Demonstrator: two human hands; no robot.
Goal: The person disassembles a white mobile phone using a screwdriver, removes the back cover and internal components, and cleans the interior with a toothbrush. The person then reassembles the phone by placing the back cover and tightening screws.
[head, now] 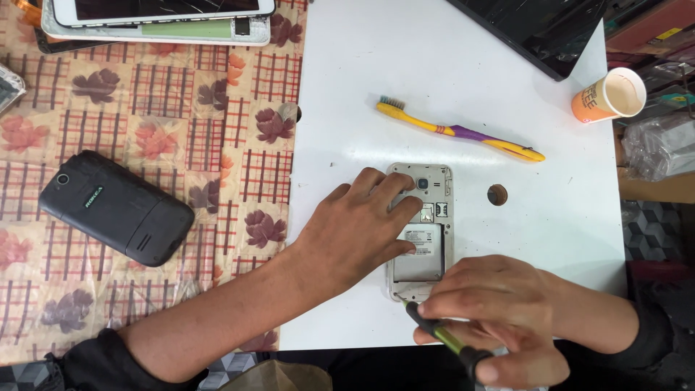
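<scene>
A silver phone (427, 217) lies face down on the white table (362, 94) with its back cover off, showing the grey battery (422, 253) and camera lens. My left hand (355, 232) rests flat on the phone's left side, fingers spread over its upper part and thumb on the battery. My right hand (499, 311) grips a thin green-and-black screwdriver (441, 337), with the tip at the phone's lower edge.
A yellow and purple toothbrush (456, 130) lies beyond the phone. An orange paper cup (608, 96) stands at the right edge. A round hole (497, 194) is in the table. A black phone (116, 206) lies on the patterned cloth (181, 108); tablets (159, 18) are stacked at top.
</scene>
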